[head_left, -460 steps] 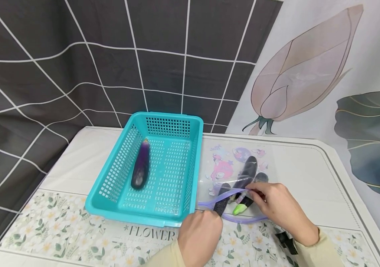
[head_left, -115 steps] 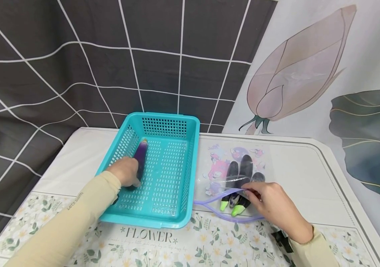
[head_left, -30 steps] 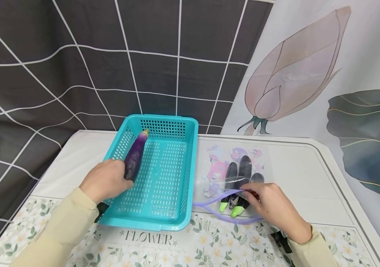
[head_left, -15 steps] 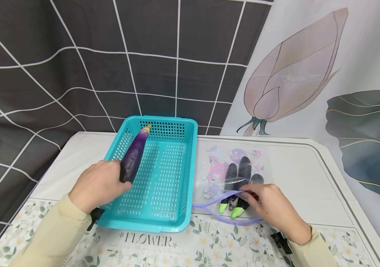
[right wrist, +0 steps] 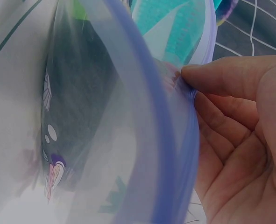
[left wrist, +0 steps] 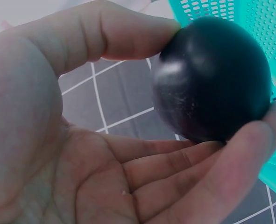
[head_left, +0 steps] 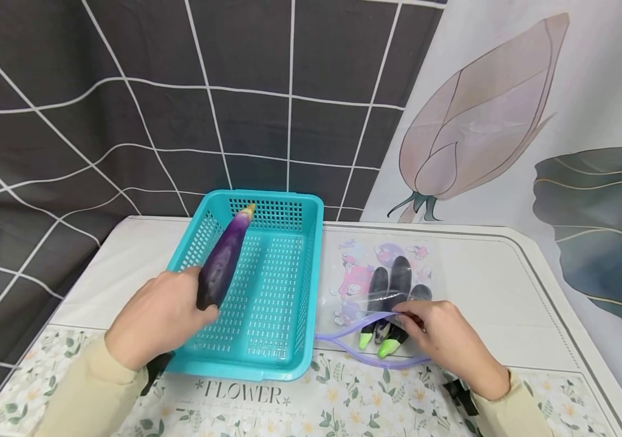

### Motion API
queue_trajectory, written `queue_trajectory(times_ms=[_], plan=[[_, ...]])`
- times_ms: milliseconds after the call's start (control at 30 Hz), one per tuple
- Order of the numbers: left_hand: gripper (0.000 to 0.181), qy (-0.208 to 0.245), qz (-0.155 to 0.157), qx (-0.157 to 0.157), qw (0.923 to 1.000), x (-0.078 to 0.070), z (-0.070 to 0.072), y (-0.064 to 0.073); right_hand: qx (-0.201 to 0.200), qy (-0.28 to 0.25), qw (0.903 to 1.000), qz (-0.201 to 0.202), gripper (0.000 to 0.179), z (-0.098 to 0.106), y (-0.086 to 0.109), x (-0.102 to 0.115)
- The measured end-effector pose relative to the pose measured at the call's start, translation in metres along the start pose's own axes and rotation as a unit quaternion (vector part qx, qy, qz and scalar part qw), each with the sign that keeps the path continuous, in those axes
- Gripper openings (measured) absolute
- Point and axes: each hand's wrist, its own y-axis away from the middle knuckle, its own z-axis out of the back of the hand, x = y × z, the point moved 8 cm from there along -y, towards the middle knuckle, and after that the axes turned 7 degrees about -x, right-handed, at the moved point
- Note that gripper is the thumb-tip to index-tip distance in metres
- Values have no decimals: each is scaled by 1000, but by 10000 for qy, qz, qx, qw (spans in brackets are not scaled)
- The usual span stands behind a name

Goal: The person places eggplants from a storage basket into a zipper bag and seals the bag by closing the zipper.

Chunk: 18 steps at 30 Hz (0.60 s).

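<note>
My left hand [head_left: 160, 315] grips a purple eggplant [head_left: 226, 261] near its dark rounded end, holding it tilted above the turquoise basket [head_left: 316, 285] with its pale stem end pointing away. In the left wrist view the thumb and fingers wrap the eggplant's glossy end [left wrist: 212, 79]. On the right, my right hand [head_left: 447, 331] pinches the purple zip edge of a clear printed zip bag [head_left: 355, 279] between thumb and fingertips, and the bag's mouth gapes. Inside the bag lie several dark eggplants [head_left: 400, 282], two with green stem ends. The right wrist view shows the pinched zip strip [right wrist: 161, 116] up close.
The basket stands left of the bag on a white table [head_left: 497, 273] with a floral printed band [head_left: 344, 400] along its front. A dark grid-patterned cloth [head_left: 251, 121] hangs behind, and a flower-printed curtain [head_left: 480, 121] hangs at the right.
Eggplants in the bag were rearranged from the oldest frame. My left hand then reached into the basket, took the eggplant and raised it. The right hand has kept its pinch on the bag.
</note>
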Motion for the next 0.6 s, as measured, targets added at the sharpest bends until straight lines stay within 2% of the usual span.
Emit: queue_trajectory(times_ms=[233, 467, 600], plan=[[31, 118, -237, -285, 9992, -10, 2, 7, -54, 53, 9999, 75, 14, 0, 0, 1], [32, 278, -307, -416, 9983, -19, -3, 15, -31, 91, 9999, 42, 14, 0, 0, 1], [31, 326, -451, -582, 9968, -26, -4, 20, 5, 101, 9999, 10, 14, -1, 0, 1]])
